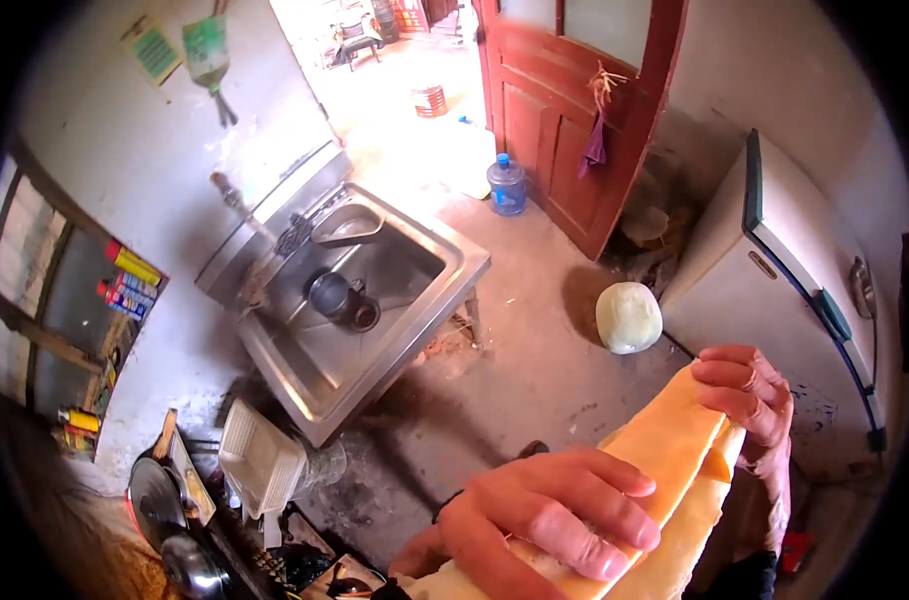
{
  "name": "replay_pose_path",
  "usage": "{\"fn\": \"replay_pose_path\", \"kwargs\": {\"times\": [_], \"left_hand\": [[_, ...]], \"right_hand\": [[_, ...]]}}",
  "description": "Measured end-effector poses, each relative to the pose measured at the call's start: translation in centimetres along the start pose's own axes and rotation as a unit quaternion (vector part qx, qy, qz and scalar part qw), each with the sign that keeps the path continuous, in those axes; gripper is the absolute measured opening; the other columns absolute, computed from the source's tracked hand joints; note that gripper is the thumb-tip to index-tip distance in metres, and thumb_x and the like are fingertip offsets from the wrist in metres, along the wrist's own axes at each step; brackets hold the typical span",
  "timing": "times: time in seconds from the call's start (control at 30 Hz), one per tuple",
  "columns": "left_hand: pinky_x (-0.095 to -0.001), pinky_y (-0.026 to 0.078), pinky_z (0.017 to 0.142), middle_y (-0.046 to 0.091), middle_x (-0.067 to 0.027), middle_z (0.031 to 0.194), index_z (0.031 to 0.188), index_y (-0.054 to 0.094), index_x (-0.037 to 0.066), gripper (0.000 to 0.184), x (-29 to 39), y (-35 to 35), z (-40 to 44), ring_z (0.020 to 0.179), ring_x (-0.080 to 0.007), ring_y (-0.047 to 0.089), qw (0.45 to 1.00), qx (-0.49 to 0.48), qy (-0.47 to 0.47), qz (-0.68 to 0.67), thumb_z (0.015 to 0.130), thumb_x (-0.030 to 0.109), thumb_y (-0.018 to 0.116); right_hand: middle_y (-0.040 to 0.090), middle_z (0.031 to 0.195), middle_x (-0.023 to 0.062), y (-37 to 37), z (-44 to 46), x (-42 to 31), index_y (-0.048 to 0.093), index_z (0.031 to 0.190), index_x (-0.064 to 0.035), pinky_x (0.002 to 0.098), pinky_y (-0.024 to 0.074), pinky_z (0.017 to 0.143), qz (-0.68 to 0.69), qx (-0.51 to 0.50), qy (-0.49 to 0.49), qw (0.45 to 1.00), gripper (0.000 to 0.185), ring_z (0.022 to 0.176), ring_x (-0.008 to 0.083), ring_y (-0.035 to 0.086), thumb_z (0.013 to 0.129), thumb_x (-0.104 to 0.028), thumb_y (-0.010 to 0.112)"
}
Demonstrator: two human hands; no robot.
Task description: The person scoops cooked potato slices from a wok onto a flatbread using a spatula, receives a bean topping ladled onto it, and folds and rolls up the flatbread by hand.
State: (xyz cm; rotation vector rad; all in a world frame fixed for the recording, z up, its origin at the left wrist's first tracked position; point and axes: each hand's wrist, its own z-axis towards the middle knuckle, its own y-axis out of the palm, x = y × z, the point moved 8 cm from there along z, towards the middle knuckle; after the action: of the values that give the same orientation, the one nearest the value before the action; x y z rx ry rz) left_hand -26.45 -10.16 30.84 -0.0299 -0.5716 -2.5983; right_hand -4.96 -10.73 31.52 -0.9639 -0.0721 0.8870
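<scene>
A long, pale yellow folded piece (664, 480), like a flat sheet or bread, slants across the lower right; its exact material is unclear. My left hand (549, 510) lies over its lower part, fingers spread along the top surface and thumb side toward the bottom edge. At the upper end, my right hand (749, 395) has its fingers bent over the piece and grips it. An opening between the folded layers shows beside the right hand. The lowest end of the piece is cut off by the frame's bottom edge.
A steel sink (414, 260) holds dark cups. Beyond stand a blue water bottle (506, 185) and an open red door (564, 120). A pale round object (629, 318) sits on the floor by a white fridge (774, 290). Pans and a white basket (259, 455) are lower left.
</scene>
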Motion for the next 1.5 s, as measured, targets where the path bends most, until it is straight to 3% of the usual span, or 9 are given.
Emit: {"fn": "replay_pose_path", "kwargs": {"times": [0.43, 0.63, 0.8, 0.93, 1.03, 1.1, 1.2, 1.43, 1.5], "left_hand": [[-0.0524, 0.051, 0.084, 0.07, -0.0147, 0.098, 0.089, 0.072, 0.013, 0.01, -14.3, -5.8, 5.0, 0.082, -0.0352, 0.072, 0.996, -0.01, -0.087, -0.007, 0.093, 0.022, 0.07], [-0.0537, 0.051, 0.085, 0.07, -0.015, 0.098, 0.089, 0.073, 0.013, 0.007, -19.1, -12.3, 7.7, 0.082, -0.0355, 0.072, 0.996, -0.064, 0.055, -0.043, 0.092, 0.018, 0.07], [-0.0558, 0.053, 0.084, 0.07, -0.0176, 0.1, 0.091, 0.072, 0.011, 0.007, -22.9, -17.1, 10.6, 0.084, -0.0375, 0.071, 0.99, -0.127, 0.016, -0.055, 0.092, 0.018, 0.07], [-0.0629, 0.05, 0.087, 0.069, -0.0241, 0.102, 0.095, 0.069, 0.006, 0.025, -25.3, -20.5, 11.2, 0.089, -0.0452, 0.069, 0.992, -0.089, -0.082, -0.04, 0.098, 0.028, 0.058], [-0.0608, 0.05, 0.077, 0.067, -0.0252, 0.084, 0.08, 0.071, 0.002, 0.069, -28.5, -22.2, 11.6, 0.074, -0.0458, 0.068, 0.996, 0.027, -0.028, -0.076, 0.104, 0.05, 0.028], [-0.0615, 0.047, 0.091, 0.069, -0.0242, 0.105, 0.095, 0.071, 0.006, 0.031, -30.4, -24.2, 11.4, 0.091, -0.045, 0.068, 0.996, -0.021, -0.079, -0.043, 0.098, 0.033, 0.056], [-0.061, 0.043, 0.104, 0.068, -0.0242, 0.119, 0.102, 0.072, 0.01, 0.024, -33.3, -26.8, 10.1, 0.106, -0.045, 0.066, 0.995, -0.011, -0.095, -0.034, 0.096, 0.032, 0.068], [-0.0568, 0.045, 0.101, 0.069, -0.0198, 0.104, 0.089, 0.07, 0.007, 0.022, -38.2, -31.2, 9.1, 0.103, -0.041, 0.065, 0.988, 0.084, -0.131, -0.006, 0.095, 0.028, 0.07], [-0.0563, 0.045, 0.103, 0.068, -0.0188, 0.108, 0.088, 0.07, 0.009, 0.017, -39.2, -32.2, 7.8, 0.108, -0.0402, 0.064, 0.98, 0.119, -0.159, -0.022, 0.094, 0.025, 0.071]], "right_hand": [[0.073, 0.099, 0.0178, -1.3, 4.2, 15.5, 0.065, 0.095, -0.0058, 0.0448, 0.0581, 0.081, 0.006, 0.036, 0.033, 0.999, 0.031, 0.094, 0.0386, 0.07, 0.071, -0.021, 0.077], [0.073, 0.1, 0.0171, -0.9, 9.8, 20.5, 0.065, 0.096, -0.0062, 0.0437, 0.0583, 0.081, -0.03, 0.04, 0.032, 0.998, 0.031, 0.093, 0.0376, 0.071, 0.071, -0.024, 0.074], [0.073, 0.101, 0.0167, 0.2, 13.5, 25.3, 0.065, 0.096, -0.0063, 0.0442, 0.0576, 0.083, -0.035, 0.022, 0.033, 0.999, 0.03, 0.096, 0.0379, 0.07, 0.072, -0.021, 0.075], [0.073, 0.104, 0.0161, 1.5, 14.7, 30.0, 0.067, 0.102, -0.0075, 0.0455, 0.0569, 0.085, 0.001, -0.001, 0.045, 0.999, 0.033, 0.099, 0.0378, 0.07, 0.073, -0.02, 0.078], [0.073, 0.106, 0.016, 2.4, 15.7, 33.1, 0.067, 0.106, -0.007, 0.046, 0.0562, 0.087, 0.012, -0.015, 0.047, 0.999, 0.038, 0.101, 0.0375, 0.07, 0.074, -0.022, 0.081], [0.072, 0.109, 0.0165, 3.3, 16.3, 36.0, 0.067, 0.108, -0.0063, 0.0466, 0.0556, 0.088, 0.035, -0.025, 0.044, 0.998, 0.042, 0.102, 0.0383, 0.069, 0.073, -0.023, 0.082], [0.071, 0.113, 0.0163, 4.9, 16.7, 39.9, 0.068, 0.111, -0.0045, 0.0463, 0.0551, 0.09, 0.095, -0.037, 0.043, 0.994, 0.045, 0.105, 0.0377, 0.068, 0.072, -0.019, 0.084], [0.071, 0.105, 0.0176, 6.6, 17.2, 45.7, 0.067, 0.109, -0.0034, 0.0452, 0.0551, 0.087, 0.11, -0.04, 0.037, 0.992, 0.041, 0.097, 0.0368, 0.07, 0.069, -0.003, 0.077], [0.071, 0.105, 0.0184, 7.5, 16.2, 47.1, 0.067, 0.11, -0.0037, 0.0446, 0.0551, 0.085, 0.105, -0.054, 0.055, 0.991, 0.048, 0.097, 0.0378, 0.068, 0.067, -0.015, 0.085]]}}
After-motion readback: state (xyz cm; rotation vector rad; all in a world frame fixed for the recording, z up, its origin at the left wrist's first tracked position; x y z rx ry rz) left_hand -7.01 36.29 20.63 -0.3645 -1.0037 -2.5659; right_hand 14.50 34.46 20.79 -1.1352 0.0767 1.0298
